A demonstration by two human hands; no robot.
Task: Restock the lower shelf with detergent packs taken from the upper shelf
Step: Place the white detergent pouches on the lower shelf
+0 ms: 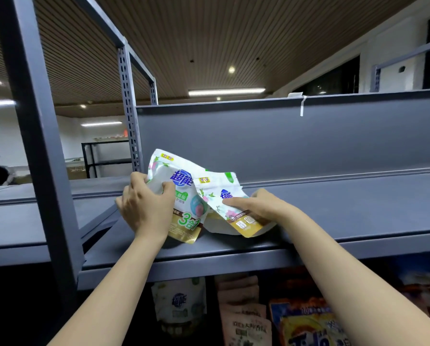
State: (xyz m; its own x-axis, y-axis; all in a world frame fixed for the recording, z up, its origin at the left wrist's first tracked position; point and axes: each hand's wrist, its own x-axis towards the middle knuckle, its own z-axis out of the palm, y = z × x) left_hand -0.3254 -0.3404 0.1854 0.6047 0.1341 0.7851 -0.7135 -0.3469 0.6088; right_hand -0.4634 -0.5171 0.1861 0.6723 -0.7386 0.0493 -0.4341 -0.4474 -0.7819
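My left hand (146, 208) grips the left detergent pack (181, 196) by its left edge, fingers curled behind it and my thumb pressed on the white front, just beside the blue logo. The pack leans back, its gold bottom corner resting on the upper shelf (334, 216). My right hand (256, 206) pinches the right detergent pack (224, 198) low down, thumb laid flat across its flowered front and the other fingers tucked under it (I cannot see them, so how far they curl I cannot tell). This second pack tilts toward the right and overlaps the first one's right edge; its gold base sits on the grey shelf surface close to the front lip. Both packs stand near the shelf's left end, beside the perforated grey upright (129, 108). Below the shelf's front edge, the lower shelf holds a similar white pack (179, 303), a stack of pinkish pouches (241, 308) to its right, and an orange and blue Tide pack (309, 328) further right.
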